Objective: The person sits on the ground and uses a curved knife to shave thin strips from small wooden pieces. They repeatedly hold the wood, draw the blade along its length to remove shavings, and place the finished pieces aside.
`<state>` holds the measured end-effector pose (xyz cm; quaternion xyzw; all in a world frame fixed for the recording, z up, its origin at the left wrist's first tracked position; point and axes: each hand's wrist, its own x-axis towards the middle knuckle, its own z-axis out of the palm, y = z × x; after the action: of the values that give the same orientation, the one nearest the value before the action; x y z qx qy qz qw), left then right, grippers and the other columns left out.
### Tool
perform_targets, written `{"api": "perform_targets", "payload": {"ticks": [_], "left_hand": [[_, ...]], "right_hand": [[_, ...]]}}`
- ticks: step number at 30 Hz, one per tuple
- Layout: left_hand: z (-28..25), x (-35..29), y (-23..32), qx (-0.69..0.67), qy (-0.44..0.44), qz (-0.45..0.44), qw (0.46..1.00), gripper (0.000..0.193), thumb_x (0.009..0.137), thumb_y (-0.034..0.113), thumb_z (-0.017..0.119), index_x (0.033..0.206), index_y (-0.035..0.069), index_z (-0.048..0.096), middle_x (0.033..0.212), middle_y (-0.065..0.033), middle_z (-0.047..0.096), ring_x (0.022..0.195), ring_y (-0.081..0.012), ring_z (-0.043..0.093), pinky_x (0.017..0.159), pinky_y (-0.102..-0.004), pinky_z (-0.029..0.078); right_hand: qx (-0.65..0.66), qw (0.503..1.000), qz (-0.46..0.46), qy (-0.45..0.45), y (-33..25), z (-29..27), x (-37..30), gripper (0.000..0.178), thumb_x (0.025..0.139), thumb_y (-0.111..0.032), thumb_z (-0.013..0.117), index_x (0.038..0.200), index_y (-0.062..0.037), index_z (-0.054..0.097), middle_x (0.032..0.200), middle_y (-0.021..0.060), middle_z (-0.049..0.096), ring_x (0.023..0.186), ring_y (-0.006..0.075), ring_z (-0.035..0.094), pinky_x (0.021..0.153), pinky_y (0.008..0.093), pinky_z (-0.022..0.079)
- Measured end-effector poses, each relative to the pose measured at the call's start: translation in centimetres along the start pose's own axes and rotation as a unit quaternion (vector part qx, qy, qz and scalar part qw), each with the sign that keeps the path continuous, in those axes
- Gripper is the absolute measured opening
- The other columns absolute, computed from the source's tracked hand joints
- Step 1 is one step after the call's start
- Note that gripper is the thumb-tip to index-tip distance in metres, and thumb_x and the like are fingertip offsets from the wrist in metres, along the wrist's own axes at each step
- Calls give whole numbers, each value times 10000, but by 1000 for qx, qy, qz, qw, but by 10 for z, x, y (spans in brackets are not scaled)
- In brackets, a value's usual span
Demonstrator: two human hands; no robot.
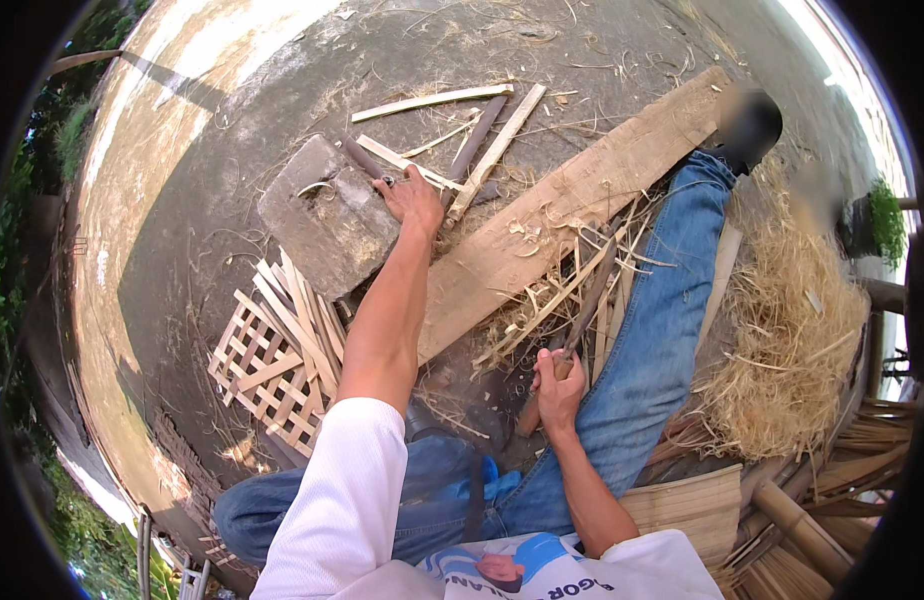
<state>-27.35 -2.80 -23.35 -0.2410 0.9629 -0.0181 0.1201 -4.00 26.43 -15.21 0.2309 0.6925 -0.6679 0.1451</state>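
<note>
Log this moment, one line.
left hand: at stone block edge, near strips | right hand: gripping long tool | plank: shavings on top

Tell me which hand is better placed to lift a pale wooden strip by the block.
Probably the left hand: it reaches down among the pale wooden strips beside the gray block, while the right hand, closer to the body, is closed around a wooden-handled knife.

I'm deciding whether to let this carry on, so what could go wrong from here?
The right hand grips a dark, knife-like tool beside the denim-clad leg; a slip could cut the leg. The left hand is down among wooden strips by the stone block, so a splinter or rough edge might catch it. Loose shavings lie on the plank and could let a piece slide if worked there.
</note>
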Motion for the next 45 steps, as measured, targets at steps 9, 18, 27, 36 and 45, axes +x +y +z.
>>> {"api": "perform_targets", "payload": {"ticks": [9,18,27,36,45], "left_hand": [[-52,-22,12,-431,154,-61,887,570,894,-5,531,1414,82,315,992,-224,622,964,-405,644,942,-575,389],[-96,-155,43,-646,104,65,753,430,982,271,542,1331,46,429,845,-72,526,715,-177,506,673,-377,430],[-91,-299,53,-841,-39,60,536,560,1077,532,477,1426,102,560,994,-41,614,978,-106,523,924,-289,426],[-205,-265,-76,-816,15,119,565,468,1031,352,652,1350,14,595,1165,-56,698,1082,-143,655,929,-341,564],[-247,-308,-111,-712,190,112,667,264,1033,160,635,1285,80,632,1122,-150,719,1017,-222,729,874,-377,641]], "right_hand": [[36,999,-16,8,6,1,2,231,997,-220,679,957,-39,542,744,29,608,540,87,552,491,261,471],[7,995,-100,23,-2,-3,6,277,1025,-280,662,905,-48,570,775,18,608,645,103,582,602,269,496],[-66,987,-147,-22,-14,7,-18,391,984,-372,727,1045,-6,603,874,52,664,838,123,623,782,287,502],[10,978,-163,-130,-12,17,-42,373,948,-357,780,937,-58,557,803,17,638,713,95,593,686,261,491],[-224,942,-203,-144,-53,34,-55,526,954,-487,722,1043,18,603,742,88,640,679,149,642,651,309,514]]}}
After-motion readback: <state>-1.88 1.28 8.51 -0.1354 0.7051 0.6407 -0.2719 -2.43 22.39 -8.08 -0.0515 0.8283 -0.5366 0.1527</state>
